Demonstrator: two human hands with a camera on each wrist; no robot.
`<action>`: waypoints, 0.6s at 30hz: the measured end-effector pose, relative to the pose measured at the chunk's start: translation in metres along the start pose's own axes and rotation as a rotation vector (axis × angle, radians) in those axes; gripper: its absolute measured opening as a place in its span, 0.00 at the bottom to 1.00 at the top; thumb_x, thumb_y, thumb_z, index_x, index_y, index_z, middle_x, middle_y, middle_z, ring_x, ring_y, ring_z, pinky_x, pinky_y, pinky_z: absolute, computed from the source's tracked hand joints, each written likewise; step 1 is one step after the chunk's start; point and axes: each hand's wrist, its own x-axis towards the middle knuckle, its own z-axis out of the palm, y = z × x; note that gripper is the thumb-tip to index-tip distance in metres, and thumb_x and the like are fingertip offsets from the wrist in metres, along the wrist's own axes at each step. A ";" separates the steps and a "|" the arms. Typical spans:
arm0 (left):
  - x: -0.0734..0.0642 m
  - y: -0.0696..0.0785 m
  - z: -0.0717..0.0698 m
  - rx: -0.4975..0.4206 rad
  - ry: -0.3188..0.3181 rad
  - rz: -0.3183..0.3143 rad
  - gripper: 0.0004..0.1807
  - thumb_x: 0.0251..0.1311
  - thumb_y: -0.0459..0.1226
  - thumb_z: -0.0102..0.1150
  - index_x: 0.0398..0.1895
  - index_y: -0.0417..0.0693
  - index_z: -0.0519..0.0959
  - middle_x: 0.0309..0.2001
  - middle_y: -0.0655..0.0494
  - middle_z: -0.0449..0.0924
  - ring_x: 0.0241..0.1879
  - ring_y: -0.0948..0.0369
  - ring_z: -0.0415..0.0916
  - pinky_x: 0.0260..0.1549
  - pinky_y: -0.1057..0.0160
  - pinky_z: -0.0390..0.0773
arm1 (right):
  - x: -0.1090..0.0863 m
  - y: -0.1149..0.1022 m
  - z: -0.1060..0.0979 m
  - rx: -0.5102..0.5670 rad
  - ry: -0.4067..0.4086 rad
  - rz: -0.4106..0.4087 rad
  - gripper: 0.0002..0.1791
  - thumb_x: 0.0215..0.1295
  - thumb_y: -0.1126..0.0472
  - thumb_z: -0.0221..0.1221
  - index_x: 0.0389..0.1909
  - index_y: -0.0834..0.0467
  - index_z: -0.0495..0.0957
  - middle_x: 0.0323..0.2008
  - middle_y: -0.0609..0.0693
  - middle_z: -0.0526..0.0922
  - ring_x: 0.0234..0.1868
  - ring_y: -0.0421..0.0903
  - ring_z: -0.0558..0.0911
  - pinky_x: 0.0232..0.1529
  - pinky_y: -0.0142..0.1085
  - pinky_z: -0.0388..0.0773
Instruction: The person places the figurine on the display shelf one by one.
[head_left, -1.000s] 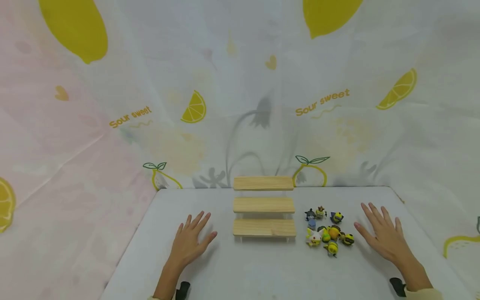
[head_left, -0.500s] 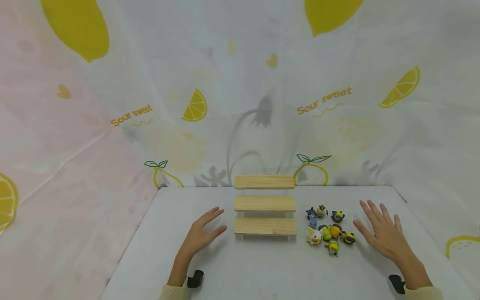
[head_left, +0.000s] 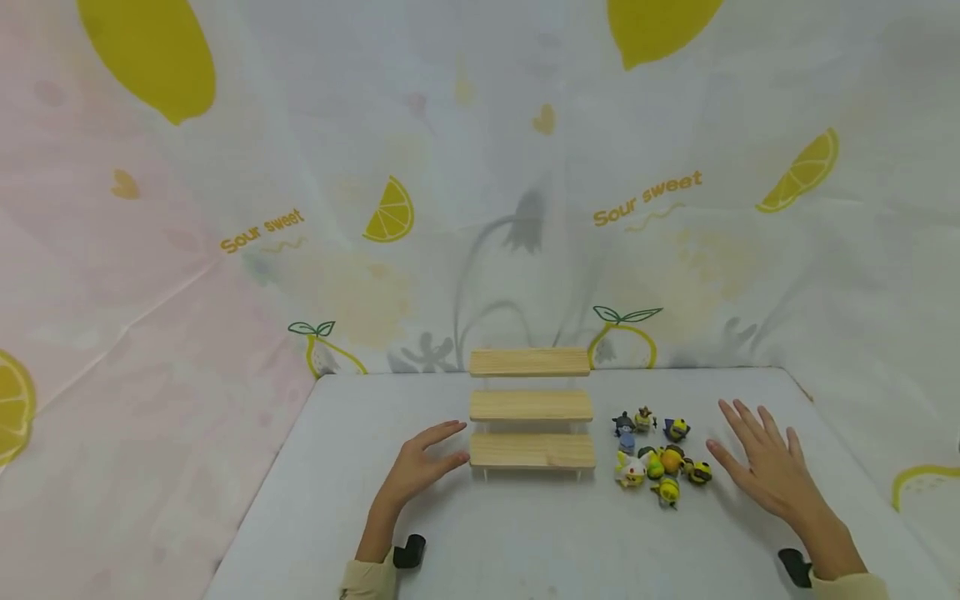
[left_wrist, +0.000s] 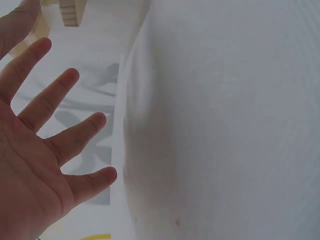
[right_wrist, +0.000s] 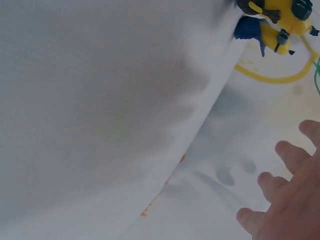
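Observation:
A three-step wooden shelf [head_left: 531,451] stands at the back middle of the white table. Just left of its lowest step is my left hand [head_left: 420,468], fingers extended, thumb apart, holding nothing. The left wrist view shows that hand [left_wrist: 35,160] with its fingers spread and wooden plank ends [left_wrist: 71,12] above. To the shelf's right lies a cluster of small toy figures, mostly yellow, including a white-eared figure [head_left: 631,470] and a dark-haired blue figure [head_left: 625,431]. My right hand [head_left: 772,475] hovers right of them, fingers spread, with nothing in it. Two yellow figures [right_wrist: 272,37] appear in the right wrist view.
The white table [head_left: 525,542] reaches back to a hanging cloth [head_left: 465,183] printed with lemons. Its right back corner lies beyond my right hand. Black wrist straps [head_left: 409,552] sit on both forearms, near the cream sleeves [head_left: 369,578].
My left hand has moved right, toward the shelf's left end, and turned so its fingers point rightward. My right hand has stayed nearly still. The figures and shelf keep their places.

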 end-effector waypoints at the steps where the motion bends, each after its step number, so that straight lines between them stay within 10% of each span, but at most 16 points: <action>1: 0.000 0.000 0.001 -0.002 -0.008 0.002 0.30 0.54 0.49 0.73 0.62 0.58 0.79 0.63 0.56 0.75 0.66 0.50 0.67 0.63 0.42 0.65 | 0.000 0.000 0.000 0.001 0.006 -0.003 0.44 0.72 0.42 0.52 0.79 0.57 0.45 0.73 0.71 0.52 0.72 0.74 0.44 0.62 0.75 0.31; 18: 0.004 -0.004 0.008 0.080 -0.045 0.076 0.28 0.55 0.49 0.71 0.60 0.53 0.81 0.62 0.51 0.76 0.64 0.47 0.70 0.61 0.41 0.68 | -0.004 -0.007 -0.006 0.025 -0.020 -0.005 0.40 0.73 0.44 0.53 0.77 0.58 0.52 0.69 0.72 0.59 0.68 0.75 0.54 0.62 0.75 0.41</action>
